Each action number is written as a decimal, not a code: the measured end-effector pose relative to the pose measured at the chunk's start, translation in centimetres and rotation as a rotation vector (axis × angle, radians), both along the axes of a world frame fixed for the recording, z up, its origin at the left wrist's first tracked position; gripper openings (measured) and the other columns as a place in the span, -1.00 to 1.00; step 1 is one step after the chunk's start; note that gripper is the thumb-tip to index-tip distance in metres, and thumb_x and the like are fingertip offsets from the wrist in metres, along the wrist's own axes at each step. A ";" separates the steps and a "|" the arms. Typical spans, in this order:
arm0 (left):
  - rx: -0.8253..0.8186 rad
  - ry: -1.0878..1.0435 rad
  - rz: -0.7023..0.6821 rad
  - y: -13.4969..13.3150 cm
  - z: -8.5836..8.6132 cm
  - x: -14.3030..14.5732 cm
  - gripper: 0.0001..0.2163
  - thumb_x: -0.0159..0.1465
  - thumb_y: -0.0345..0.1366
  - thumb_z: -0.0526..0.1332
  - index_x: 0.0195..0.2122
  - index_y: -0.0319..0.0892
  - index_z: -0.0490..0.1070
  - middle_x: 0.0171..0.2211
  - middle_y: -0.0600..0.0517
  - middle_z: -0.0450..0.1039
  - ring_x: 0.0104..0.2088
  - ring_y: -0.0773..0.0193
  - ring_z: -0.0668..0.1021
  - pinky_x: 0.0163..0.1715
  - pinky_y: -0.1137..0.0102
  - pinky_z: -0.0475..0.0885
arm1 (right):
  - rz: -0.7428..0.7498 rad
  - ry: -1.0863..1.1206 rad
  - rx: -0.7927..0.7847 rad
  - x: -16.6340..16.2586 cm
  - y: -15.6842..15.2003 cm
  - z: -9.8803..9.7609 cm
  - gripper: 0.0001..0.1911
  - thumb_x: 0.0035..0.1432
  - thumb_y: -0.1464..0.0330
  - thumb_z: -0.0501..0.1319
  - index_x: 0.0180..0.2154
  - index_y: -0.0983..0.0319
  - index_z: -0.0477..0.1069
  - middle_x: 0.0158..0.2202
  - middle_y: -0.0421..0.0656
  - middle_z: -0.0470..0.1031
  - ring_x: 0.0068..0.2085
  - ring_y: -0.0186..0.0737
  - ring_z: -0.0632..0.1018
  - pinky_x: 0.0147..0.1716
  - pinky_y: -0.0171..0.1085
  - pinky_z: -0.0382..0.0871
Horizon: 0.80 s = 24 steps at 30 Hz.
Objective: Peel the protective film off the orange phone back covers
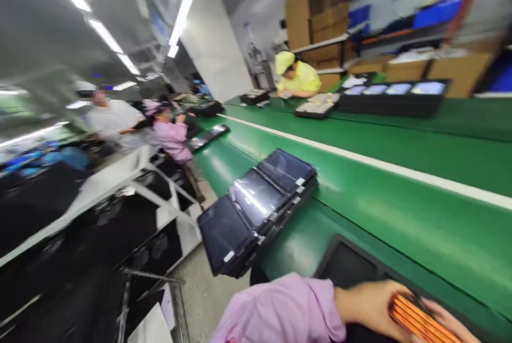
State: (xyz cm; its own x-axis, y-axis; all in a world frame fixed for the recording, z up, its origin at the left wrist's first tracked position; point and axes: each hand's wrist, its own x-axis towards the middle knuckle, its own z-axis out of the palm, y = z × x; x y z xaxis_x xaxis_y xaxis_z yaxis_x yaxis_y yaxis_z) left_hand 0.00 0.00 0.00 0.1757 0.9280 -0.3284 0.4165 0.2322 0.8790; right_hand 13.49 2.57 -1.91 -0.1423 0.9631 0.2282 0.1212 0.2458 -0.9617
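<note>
At the lower right edge, my left hand [372, 303], coming out of a pink sleeve [288, 308], is closed around the near end of a stack of flat pieces with orange edges [420, 321]. My right hand [450, 321] grips the same stack from its far side; the frame's bottom edge cuts off much of this hand. Dark lines separate the orange layers, but the exact kind of piece cannot be made out. Beneath the hands lies a black tray [348, 260] with compartments, partly covered by my left arm.
Stacked black trays with dark, glossy flat panels [258, 199] overhang the green bench [360, 188] at its near edge. Across it, a person in yellow [300, 76] works beside trays of parts [318, 104]. Other people stand at the left, near a white metal frame [120, 172].
</note>
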 end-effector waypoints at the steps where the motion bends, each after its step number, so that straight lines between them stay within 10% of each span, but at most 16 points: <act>1: 0.030 0.026 0.006 -0.4 0.8 -0.1 -0.42 -0.16 -0.15 0.46 -0.10 -0.18 0.41 -0.20 -0.01 0.50 -0.25 0.18 0.53 -0.17 0.28 0.46 | 0.004 -0.026 -0.008 0.7 -0.6 0.1 -0.60 -0.10 0.03 0.33 -0.26 0.07 0.36 -0.17 -0.06 0.46 -0.12 0.11 0.54 -0.36 0.00 0.53; 24: 0.177 -0.001 -0.042 0.7 0.7 -2.3 -0.55 -0.06 -0.36 0.36 -0.13 -0.15 0.25 -0.10 -0.06 0.45 -0.12 0.15 0.52 -0.10 0.26 0.43 | 0.154 0.050 0.158 0.6 -0.5 2.4 -0.53 0.05 0.01 0.25 -0.11 0.08 0.19 -0.15 -0.08 0.44 -0.09 -0.09 0.50 0.05 0.10 0.31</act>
